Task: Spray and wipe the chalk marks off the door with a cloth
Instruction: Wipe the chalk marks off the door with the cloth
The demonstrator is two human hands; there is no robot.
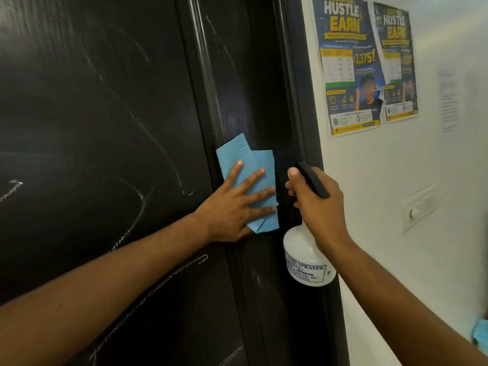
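White chalk marks [148, 207] loop and streak across the broad left panel of the dark door [79, 114], with fainter ones on the raised strip near its right edge. The blue cloth [247, 165] lies flat against that right strip, pinned there by the left hand [237, 204], whose fingers are spread straight over it and pointing right. The heaviest marks lie left of and below this hand, so the next wipe probably has to travel back leftward and down. Just beside the cloth, the right hand [317, 204] is curled round the neck of a white spray bottle [307, 262], thumb atop its black head, which points towards the door. Posters [367, 62] hang on the white wall [383, 233] to the right.
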